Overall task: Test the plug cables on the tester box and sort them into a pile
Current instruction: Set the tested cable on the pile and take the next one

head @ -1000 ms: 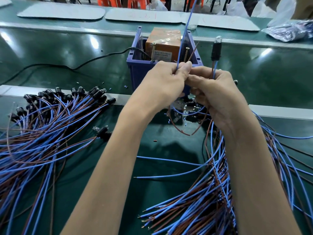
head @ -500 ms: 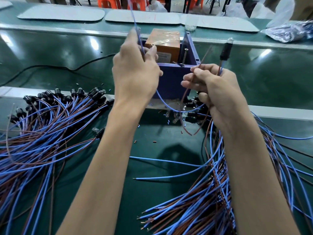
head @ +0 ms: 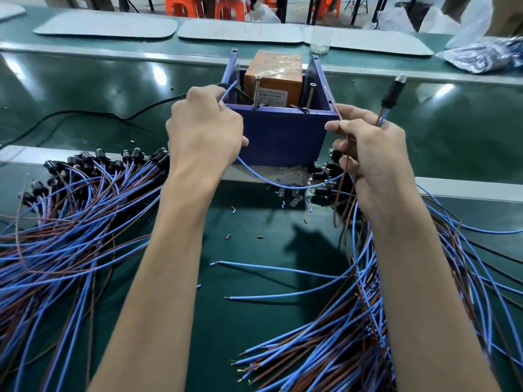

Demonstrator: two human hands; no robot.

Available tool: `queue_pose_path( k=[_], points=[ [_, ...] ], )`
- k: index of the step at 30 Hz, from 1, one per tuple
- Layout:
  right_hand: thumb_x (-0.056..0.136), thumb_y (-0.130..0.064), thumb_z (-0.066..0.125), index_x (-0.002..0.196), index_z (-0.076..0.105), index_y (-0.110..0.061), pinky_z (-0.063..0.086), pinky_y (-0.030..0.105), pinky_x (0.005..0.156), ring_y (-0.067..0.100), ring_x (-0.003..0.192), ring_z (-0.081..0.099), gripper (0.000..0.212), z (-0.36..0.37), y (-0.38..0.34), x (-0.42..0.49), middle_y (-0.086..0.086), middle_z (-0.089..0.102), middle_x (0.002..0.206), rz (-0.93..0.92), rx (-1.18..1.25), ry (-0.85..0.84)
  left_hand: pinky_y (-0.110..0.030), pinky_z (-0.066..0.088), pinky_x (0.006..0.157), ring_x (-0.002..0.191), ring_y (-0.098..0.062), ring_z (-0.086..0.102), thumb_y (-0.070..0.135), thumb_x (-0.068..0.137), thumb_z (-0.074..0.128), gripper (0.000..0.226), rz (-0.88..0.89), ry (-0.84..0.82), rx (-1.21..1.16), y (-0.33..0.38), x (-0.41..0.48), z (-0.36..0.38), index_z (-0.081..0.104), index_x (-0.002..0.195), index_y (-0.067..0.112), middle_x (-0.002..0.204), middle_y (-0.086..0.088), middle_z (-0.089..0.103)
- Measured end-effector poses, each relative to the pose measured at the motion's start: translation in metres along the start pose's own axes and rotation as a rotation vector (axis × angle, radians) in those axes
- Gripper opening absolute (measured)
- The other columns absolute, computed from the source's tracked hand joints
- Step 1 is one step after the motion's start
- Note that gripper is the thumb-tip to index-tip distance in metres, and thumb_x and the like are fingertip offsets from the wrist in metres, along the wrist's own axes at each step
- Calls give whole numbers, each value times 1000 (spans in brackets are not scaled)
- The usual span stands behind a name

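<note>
Since the earlier frame, both hands have spread apart to either side of the tester box [head: 278, 134]. The left hand [head: 202, 128] pinches the blue wire [head: 271, 183] end at the box's left wall; the wire sags in a loop across the box front to the right hand [head: 370, 148]. That hand is closed on the cable, its black plug [head: 392, 91] sticking up above the fingers, and a brown wire [head: 341, 190] hangs below. A pile [head: 76, 210] lies on the table [head: 254, 321] at left, another bundle [head: 339, 343] at right.
</note>
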State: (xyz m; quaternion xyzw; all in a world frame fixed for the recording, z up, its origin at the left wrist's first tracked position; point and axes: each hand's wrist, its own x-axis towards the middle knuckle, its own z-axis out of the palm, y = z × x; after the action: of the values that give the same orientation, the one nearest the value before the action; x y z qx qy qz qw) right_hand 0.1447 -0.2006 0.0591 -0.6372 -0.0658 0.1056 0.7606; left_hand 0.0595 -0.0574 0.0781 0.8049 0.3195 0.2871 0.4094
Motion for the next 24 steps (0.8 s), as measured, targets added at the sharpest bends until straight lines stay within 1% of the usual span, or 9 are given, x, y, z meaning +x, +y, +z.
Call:
queue_pose_path(
  k=[1,2,4,6,8,13,17,20,24],
  points=[
    [92,0,48,97,66,-15,25,14,38,3,49,41,24,0,0,0,-8,68,64,5,-10,-3,-39,56,85,78,-30,71,17,74,30,41,-13,-23,6,0,0,0,65,95,21,74,-7,71],
    [92,0,47,98,65,-16,25,13,38,3,49,42,25,0,0,1,-9,68,64,9,-20,-10,-38,56,85,76,-29,71,14,77,33,37,-16,-44,-4,-1,-1,1,63,96,22,77,-8,71],
    [93,1,46,99,64,-17,24,12,36,2,47,42,26,1,1,1,-9,69,65,22,-32,-36,-35,57,84,64,-23,70,8,84,38,27,-15,-81,-30,-1,-1,3,57,85,27,80,-2,71],
    [94,0,46,98,64,-18,24,11,35,2,46,42,26,2,2,0,-8,69,66,29,-53,-69,-32,57,82,56,-16,69,6,86,40,30,-17,-95,-46,-1,-2,4,54,75,30,73,6,69],
    [95,-2,47,98,65,-20,24,11,35,1,45,42,26,2,3,-1,-8,70,68,27,-75,-97,-32,58,81,53,-15,68,6,87,40,34,-18,-112,-46,-2,-2,5,52,72,34,69,9,68],
    [95,-4,48,97,67,-21,24,11,36,1,44,40,26,2,4,0,-9,69,67,22,-97,-118,-33,58,79,52,-14,69,7,87,41,34,-13,-139,-64,-3,-1,4,54,72,34,59,14,67],
    [95,-5,50,94,69,-20,25,10,37,2,44,36,24,0,4,1,-9,66,63,25,-50,-109,-35,58,80,55,-18,69,9,84,42,30,4,-153,-62,-4,0,4,55,72,34,66,11,68],
    [96,-8,52,92,70,-20,25,11,37,3,43,34,22,0,4,1,-9,64,62,20,-41,-109,-35,58,80,56,-19,70,6,89,41,31,13,-153,-57,-5,1,5,58,79,30,66,11,68],
    [96,-7,51,91,71,-20,24,12,37,3,43,32,24,-1,5,1,-10,63,60,12,-37,-112,-36,59,79,56,-21,69,4,90,41,29,16,-169,-55,-5,2,6,61,86,25,67,10,67]
  ],
)
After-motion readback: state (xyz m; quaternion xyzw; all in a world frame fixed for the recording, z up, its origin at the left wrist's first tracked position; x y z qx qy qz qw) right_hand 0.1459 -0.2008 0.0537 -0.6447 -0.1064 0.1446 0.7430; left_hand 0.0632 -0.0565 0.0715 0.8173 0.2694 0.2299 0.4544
